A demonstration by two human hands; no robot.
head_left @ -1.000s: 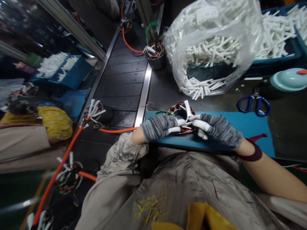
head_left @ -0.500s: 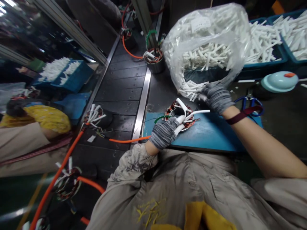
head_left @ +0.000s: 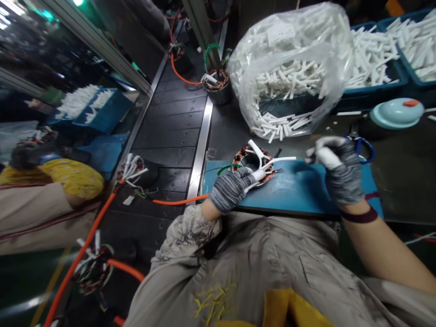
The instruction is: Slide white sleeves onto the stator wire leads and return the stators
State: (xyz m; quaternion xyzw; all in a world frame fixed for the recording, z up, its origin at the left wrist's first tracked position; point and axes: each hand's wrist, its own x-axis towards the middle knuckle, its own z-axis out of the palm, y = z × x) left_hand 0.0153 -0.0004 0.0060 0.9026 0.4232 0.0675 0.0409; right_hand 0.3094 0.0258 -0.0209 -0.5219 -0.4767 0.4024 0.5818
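Observation:
A wound copper stator with white sleeves standing out of it rests on a blue mat. Gloved in grey with white fingertips, my left hand closes on the stator's lower left edge, by the white sleeves. My right hand, in a matching glove, is raised over the right part of the mat, apart from the stator. Its fingers are curled together, and anything between them is too small or hidden to tell. Beyond the stator lies an open clear bag of short white tubes.
Blue bins of white tubes stand at the upper right. Blue scissors and a pale blue lidded container lie at the right. Left is a conveyor with more stators and orange cables; a person's yellow sleeve is beyond.
My right hand has come away from the bag's mouth, moving right and toward me, over the mat's right part. My left hand has stayed at the stator.

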